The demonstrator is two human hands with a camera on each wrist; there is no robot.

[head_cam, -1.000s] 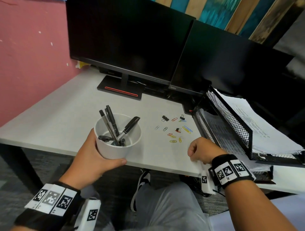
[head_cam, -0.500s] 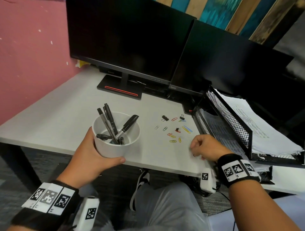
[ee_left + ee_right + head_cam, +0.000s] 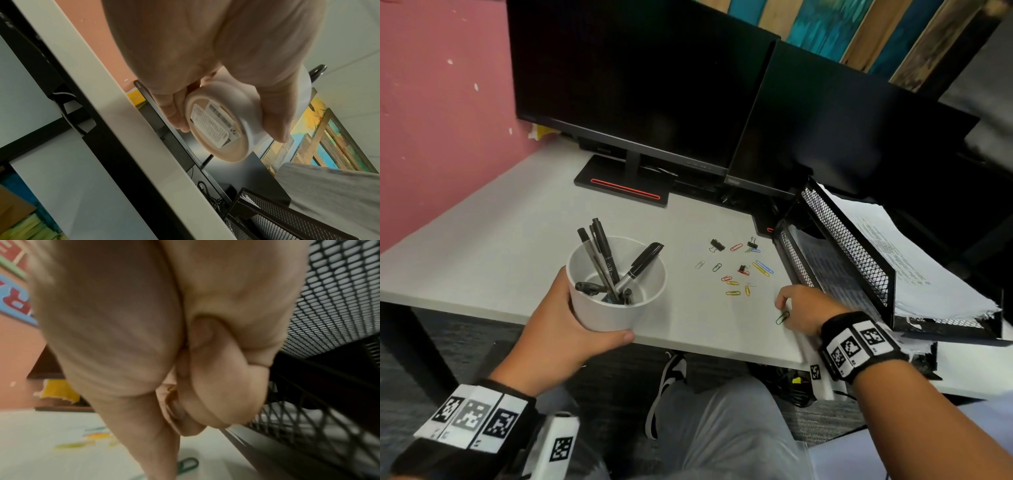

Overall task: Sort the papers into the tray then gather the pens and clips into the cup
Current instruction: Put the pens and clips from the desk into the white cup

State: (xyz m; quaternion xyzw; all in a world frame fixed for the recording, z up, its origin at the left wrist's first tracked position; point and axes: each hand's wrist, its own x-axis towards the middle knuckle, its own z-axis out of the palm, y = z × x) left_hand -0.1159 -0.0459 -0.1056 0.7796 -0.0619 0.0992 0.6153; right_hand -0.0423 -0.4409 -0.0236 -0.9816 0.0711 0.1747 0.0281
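My left hand (image 3: pixel 558 329) grips a white cup (image 3: pixel 616 308) at the desk's front edge. The left wrist view shows the cup's labelled base (image 3: pixel 218 128) tilted and off the desk. Several black pens (image 3: pixel 602 253) stand in it. My right hand (image 3: pixel 804 305) rests on the desk beside the black mesh tray (image 3: pixel 849 246), fingers curled into the palm (image 3: pixel 216 386). Its thumb points down at a green paper clip (image 3: pixel 782 317) (image 3: pixel 188 463) lying on the desk. Coloured paper clips and small black binder clips (image 3: pixel 736 270) lie scattered between cup and tray. Papers (image 3: pixel 893 246) lie in the tray.
Two dark monitors (image 3: pixel 637 85) (image 3: pixel 825 130) stand along the back, one on a flat base (image 3: pixel 619 186) with a red stripe. A pink wall (image 3: pixel 431 120) borders the white desk (image 3: pixel 482 240) on the left. My grey-clad legs are below the desk edge.
The cup has risen slightly and shifted left in my left hand. My right hand has edged forward toward the tray and uncovered a green clip at its thumb.
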